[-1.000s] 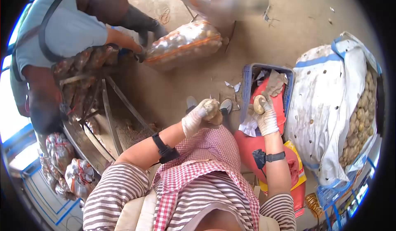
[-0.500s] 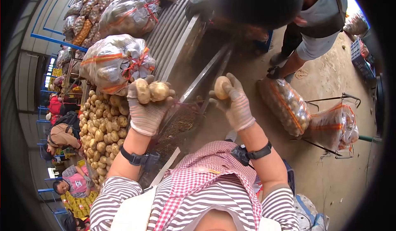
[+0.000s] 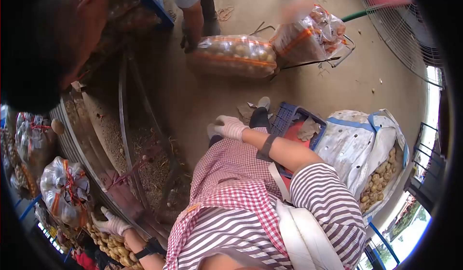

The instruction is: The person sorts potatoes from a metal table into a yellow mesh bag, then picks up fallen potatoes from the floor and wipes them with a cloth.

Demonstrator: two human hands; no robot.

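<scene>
My left hand (image 3: 113,223), in a striped knit glove, is at the lower left beside the heap of potatoes (image 3: 113,250). Its fingers are spread, with nothing between them. A tied clear bag (image 3: 66,193) with red string stands just beyond it. My right hand (image 3: 231,127), gloved too, hangs in front of my checked apron (image 3: 231,166), above my shoes. Its fingers point left, loosely bent and apart, and no potato shows in it. A single potato (image 3: 58,127) appears at the far left, overlapping another tied bag (image 3: 31,137).
Close by at upper left, a person (image 3: 91,33) leans over and reaches to a filled potato sack (image 3: 236,55). Beyond lie a second sack (image 3: 308,33) on a trolley and a large fan (image 3: 405,24). A blue crate (image 3: 287,118) and white sacking (image 3: 345,135) are on my right.
My view has swung to the right. The two potatoes in my left hand and the one in my right are out of them. My hands have moved apart, and the co-worker's head has come closer.
</scene>
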